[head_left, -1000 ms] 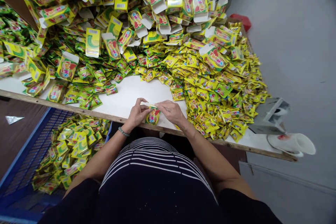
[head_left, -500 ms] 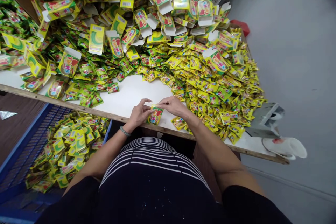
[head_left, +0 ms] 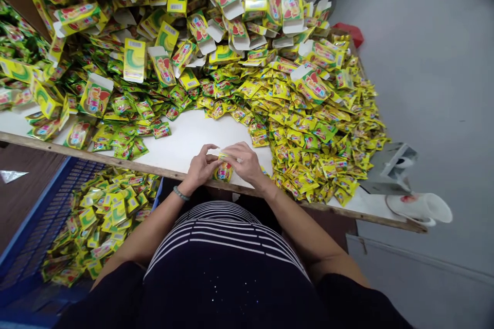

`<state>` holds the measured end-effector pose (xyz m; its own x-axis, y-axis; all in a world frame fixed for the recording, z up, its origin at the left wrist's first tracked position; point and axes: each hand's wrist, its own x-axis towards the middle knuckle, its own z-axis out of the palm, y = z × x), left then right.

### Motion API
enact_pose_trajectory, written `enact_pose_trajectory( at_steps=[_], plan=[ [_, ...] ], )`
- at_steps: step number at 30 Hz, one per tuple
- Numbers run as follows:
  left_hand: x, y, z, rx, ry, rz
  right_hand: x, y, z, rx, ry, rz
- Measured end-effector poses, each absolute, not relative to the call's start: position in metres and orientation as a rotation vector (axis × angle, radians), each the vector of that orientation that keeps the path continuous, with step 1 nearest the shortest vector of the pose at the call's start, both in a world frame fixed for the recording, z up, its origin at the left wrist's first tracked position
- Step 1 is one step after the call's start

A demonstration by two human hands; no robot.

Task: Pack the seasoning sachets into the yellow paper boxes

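Note:
A small yellow and green printed carton [head_left: 223, 171] lies at the front edge of the white table, between my two hands. My left hand [head_left: 200, 167] is closed on its left side, thumb and fingers at the upper end. From the right, my right hand [head_left: 246, 164] has its fingers closed at the same upper end, partly covering it. The flap under the fingertips is mostly hidden. Just beyond my hands, small yellow sachets [head_left: 259, 138] lie in a heap reaching right. Green sachets [head_left: 133, 148] are spread to the left.
Open-ended cartons [head_left: 135, 59] are piled over the sachets at the back. A blue crate [head_left: 48, 216] below the table's left side holds many filled-looking cartons. At the right end stand a grey metal device [head_left: 389, 169] and a white cup-like container [head_left: 424, 207].
My right hand has moved slightly left and down over the carton's upper end, covering more of it. My left hand stays on its left side. The camera view has shifted slightly.

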<state>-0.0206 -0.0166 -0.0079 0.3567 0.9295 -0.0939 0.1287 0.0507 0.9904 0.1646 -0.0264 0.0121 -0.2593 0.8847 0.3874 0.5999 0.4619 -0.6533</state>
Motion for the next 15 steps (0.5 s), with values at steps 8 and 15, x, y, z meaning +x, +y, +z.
enact_pose_trajectory(
  at_steps=[8,15],
  plan=[
    [-0.018,-0.014,-0.007,1.390,0.979,0.773,0.162,-0.043,0.018,-1.372,-1.921,0.524],
    [-0.060,-0.016,0.026,1.518,1.171,0.932,0.231,-0.102,-0.009,-1.979,-1.879,0.145]
  ],
)
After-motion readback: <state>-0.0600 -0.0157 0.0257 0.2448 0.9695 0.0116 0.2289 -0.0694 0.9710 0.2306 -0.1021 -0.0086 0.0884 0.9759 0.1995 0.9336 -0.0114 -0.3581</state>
